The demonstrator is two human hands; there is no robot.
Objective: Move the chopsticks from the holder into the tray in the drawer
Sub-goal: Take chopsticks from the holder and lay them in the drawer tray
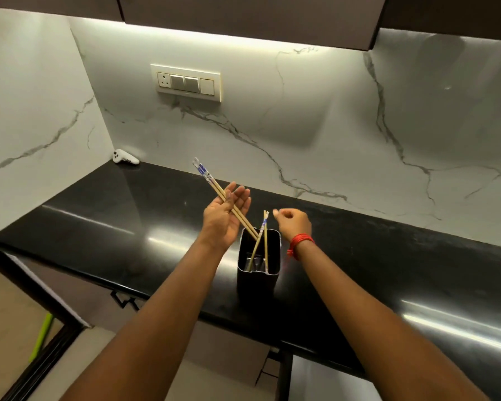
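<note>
A dark rectangular holder [259,282] stands near the front edge of the black counter. Two bamboo chopsticks [264,241] stand inside it with their blue-patterned tops up. My left hand [224,218] is just left of the holder, palm up, with its thumb pressing another pair of chopsticks [214,183] against the straight fingers. That pair slants up to the left, and its lower tips reach the holder's rim. My right hand [292,224], with a red thread on the wrist, hovers just right of the standing chopsticks, fingers loosely curled and holding nothing. The drawer and tray are out of view.
The glossy black counter [359,270] runs along a white marble wall with a switch plate [188,82]. A white controller [125,157] lies in the back left corner. Below the counter's front edge are cabinet fronts with dark handles [125,299]. A green stick [41,337] leans at the lower left.
</note>
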